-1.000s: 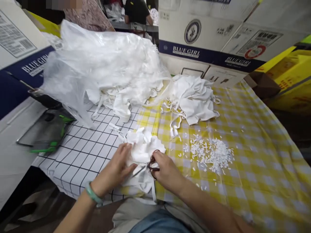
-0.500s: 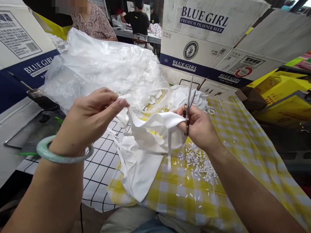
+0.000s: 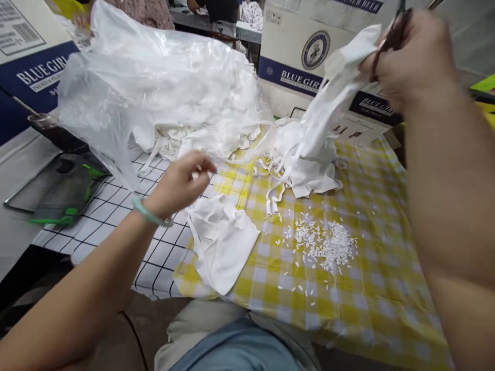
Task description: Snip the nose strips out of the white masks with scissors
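My right hand (image 3: pixel 415 64), raised at the upper right and blurred, grips a white garment with thin straps (image 3: pixel 328 111) and a pair of scissors (image 3: pixel 390 36). The garment hangs down over a heap of white pieces (image 3: pixel 305 172), whose straps trail onto the table. Over the table at centre left, my left hand (image 3: pixel 183 180) has loosely curled fingers, with a gap between thumb and forefinger and nothing visible between them. Just below and right of it lies another white garment (image 3: pixel 226 245), spread flat. Small white snippets (image 3: pixel 328 245) form a pile on the yellow checked cloth.
A large clear plastic bag (image 3: pixel 185 87) of white pieces fills the back left. Beer cartons (image 3: pixel 286 77) stand behind. A dark tool with green parts (image 3: pixel 67 188) and a dark pot (image 3: pixel 50 129) sit at the left. Other people are partly visible beyond.
My right hand has lifted up and right, carrying the white garment and scissors over the heap. My left hand has let go of the garment and dropped slightly. The view has tilted down.
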{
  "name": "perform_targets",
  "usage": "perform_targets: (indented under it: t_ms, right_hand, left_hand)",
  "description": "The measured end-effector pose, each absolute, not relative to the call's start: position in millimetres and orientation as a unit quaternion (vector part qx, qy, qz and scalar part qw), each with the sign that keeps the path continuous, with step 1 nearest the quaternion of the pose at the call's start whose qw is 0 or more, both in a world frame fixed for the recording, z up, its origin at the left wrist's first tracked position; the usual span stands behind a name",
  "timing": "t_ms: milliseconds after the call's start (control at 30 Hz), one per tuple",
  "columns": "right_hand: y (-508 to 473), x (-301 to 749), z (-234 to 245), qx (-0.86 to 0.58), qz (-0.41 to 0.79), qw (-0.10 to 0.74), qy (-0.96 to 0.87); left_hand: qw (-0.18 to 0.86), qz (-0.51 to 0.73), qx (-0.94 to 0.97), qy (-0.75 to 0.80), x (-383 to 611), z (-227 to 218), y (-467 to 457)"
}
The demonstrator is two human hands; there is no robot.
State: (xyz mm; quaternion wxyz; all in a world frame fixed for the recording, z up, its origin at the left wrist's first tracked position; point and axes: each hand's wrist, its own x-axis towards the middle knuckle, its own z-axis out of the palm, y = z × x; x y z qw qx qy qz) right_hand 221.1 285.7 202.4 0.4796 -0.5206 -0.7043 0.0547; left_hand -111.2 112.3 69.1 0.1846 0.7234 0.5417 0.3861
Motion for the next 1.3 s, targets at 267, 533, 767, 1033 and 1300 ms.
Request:
perform_targets:
  t_ms: [267,533,767,1033,1300]
  right_hand:
    - [145,166,80,-0.498,0.179,0.361,-0.768]
    - [-10,59,-34,-0.416,0.622,0.306,-0.589]
    - [38,101,6,-0.338,0.682,0.368,-0.534]
    - [45,122,14,-0.346,0.661,0.329,-0.579]
    - [50,128,12,-0.371,0.625,0.358,-0.586]
  left_hand:
    - [0.203,0.119,0.844,0.482,-133,-8,-14]
    - [0.257,0.263,0.805,0.466,-125,23,-7]
    - [0.491,0.258,0.637,0.535,-111,47,-18]
    - [0.794,0.3,0.347,0.399,-77,28,-24]
    - [0.774,0.341,0.315,0.431,-72,31,-29]
